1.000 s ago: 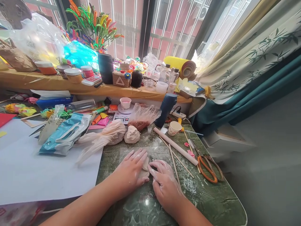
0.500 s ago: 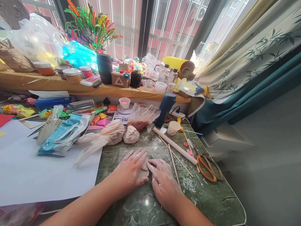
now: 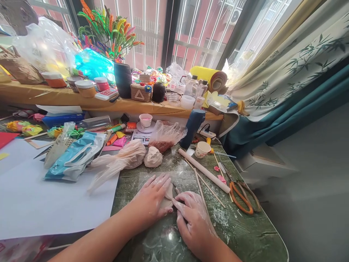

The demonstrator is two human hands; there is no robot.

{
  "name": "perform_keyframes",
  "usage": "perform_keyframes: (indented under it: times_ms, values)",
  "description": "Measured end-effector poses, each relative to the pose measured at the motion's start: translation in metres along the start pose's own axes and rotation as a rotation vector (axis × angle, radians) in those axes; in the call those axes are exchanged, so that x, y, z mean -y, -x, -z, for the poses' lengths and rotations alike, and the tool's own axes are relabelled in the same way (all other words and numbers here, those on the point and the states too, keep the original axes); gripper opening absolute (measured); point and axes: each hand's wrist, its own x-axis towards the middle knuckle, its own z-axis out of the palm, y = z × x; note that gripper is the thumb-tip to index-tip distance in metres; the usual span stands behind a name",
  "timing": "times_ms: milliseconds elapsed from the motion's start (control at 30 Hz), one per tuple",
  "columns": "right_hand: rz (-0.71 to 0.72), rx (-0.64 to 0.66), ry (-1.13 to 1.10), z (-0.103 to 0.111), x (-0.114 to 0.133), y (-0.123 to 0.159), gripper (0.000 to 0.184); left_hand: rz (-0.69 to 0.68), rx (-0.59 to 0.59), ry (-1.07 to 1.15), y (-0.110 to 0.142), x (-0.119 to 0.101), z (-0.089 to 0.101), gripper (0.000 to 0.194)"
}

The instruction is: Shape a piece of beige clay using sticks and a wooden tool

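My left hand (image 3: 152, 200) lies flat, fingers together, on a pale flattened piece of clay (image 3: 169, 194) on the green marbled table (image 3: 245, 233). My right hand (image 3: 193, 216), dusted white, rests beside it with its fingertips touching the clay's right edge. Most of the clay is hidden under my left palm. A lump of the same clay (image 3: 152, 157) sits a short way behind my hands.
A wooden rolling pin (image 3: 203, 170), thin sticks (image 3: 203, 183) and orange-handled scissors (image 3: 241, 198) lie to the right. A paper cup (image 3: 202, 149), a dark blue bottle (image 3: 192, 127), plastic bags (image 3: 120, 160) and white paper (image 3: 40, 196) sit behind and left. A crowded shelf runs along the window.
My right hand has slid back toward me and slightly right, while the left hand stays pressed on the clay. The view shifted a little.
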Motion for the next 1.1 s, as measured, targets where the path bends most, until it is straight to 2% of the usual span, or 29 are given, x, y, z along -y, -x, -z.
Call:
perform_keyframes:
  times_ms: [167, 333, 533, 633, 733, 900, 1000, 1100]
  values:
    - [0.024, -0.007, 0.03, -0.002, 0.002, 0.001, 0.042, -0.025, -0.023, -0.004, -0.001, 0.001, -0.001, 0.083]
    - [-0.048, -0.085, 0.031, -0.006, -0.005, -0.001, 0.043, 0.009, 0.018, -0.028, 0.001, -0.003, 0.004, 0.08]
    - [-0.084, -0.024, 0.026, -0.01, -0.013, -0.006, 0.038, -0.023, -0.026, -0.008, 0.001, -0.003, 0.004, 0.078]
    - [-0.119, -0.046, 0.001, -0.01, -0.017, -0.006, 0.037, -0.019, -0.027, 0.0, 0.001, -0.001, 0.002, 0.078]
    - [-0.138, -0.054, -0.005, -0.006, -0.024, -0.008, 0.041, -0.023, -0.032, 0.023, 0.003, 0.001, 0.004, 0.079]
    - [-0.113, 0.032, 0.009, 0.005, -0.035, -0.025, 0.038, -0.025, 0.0, 0.066, 0.006, -0.001, 0.01, 0.093]
    - [-0.108, 0.027, -0.023, 0.015, -0.031, -0.029, 0.039, 0.003, 0.022, 0.073, 0.005, -0.002, 0.011, 0.092]
    - [-0.149, -0.024, -0.168, 0.018, -0.017, -0.014, 0.04, 0.012, 0.041, 0.078, 0.004, -0.001, 0.011, 0.094]
